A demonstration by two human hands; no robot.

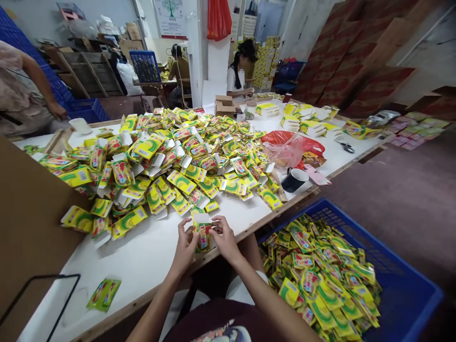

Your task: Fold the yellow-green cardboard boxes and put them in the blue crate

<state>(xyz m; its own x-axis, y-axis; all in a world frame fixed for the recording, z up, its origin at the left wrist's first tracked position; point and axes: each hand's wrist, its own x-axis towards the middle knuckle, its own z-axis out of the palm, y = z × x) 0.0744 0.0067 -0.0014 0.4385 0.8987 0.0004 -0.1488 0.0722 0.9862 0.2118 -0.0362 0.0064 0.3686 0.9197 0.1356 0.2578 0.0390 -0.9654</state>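
Between my two hands, close to the table's front edge, stands a small yellow and green printed carton [202,233] with its white flap up at the top. My left hand [186,242] grips its left side, fingertips near the flap. On the other side, my right hand [224,240] pinches the carton near its upper right corner. Just beyond my hands spreads a big heap of similar yellow cartons [181,180], many with white flaps sticking out. A flat green packet [104,294] lies on the white table [142,266] to the left.
A blue crate [402,280] full of yellow cartons stands low at my right. On the table's right are a dark mug [295,179], red plastic bag [292,140] and scissors [346,147]. A large brown box [35,213] blocks the left. Other people work beyond the table.
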